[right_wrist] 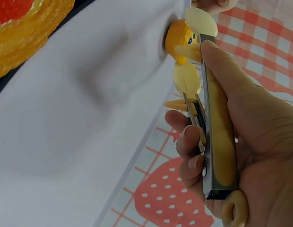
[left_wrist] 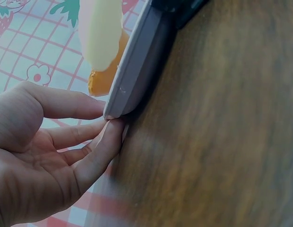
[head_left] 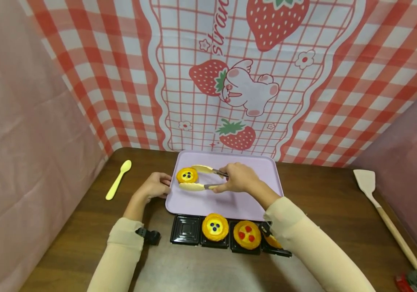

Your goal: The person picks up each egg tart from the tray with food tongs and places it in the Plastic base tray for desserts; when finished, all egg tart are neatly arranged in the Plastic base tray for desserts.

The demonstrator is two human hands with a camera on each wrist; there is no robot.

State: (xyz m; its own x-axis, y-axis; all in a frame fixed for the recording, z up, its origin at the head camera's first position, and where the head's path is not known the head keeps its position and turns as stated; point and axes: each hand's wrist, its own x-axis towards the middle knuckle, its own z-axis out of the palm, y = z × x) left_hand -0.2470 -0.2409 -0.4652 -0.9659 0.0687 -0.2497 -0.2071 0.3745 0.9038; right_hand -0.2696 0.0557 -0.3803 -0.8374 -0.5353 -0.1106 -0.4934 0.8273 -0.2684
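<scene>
My left hand pinches the left rim of a lilac tray, with fingers above and below the edge in the left wrist view. My right hand grips a pair of tongs with cream-coloured tips. Inside the tray's left end sits a small tart topped with blueberries. The tongs' spread tips lie on either side of this tart, one behind it and one in front. In the right wrist view, the tart stands on the tray surface beside the tips.
Along the tray's front edge runs a row of black square bases. They carry a blueberry tart, a red-berry tart and another tart partly hidden by my right sleeve. A yellow spoon lies left; a wooden-handled spatula lies right.
</scene>
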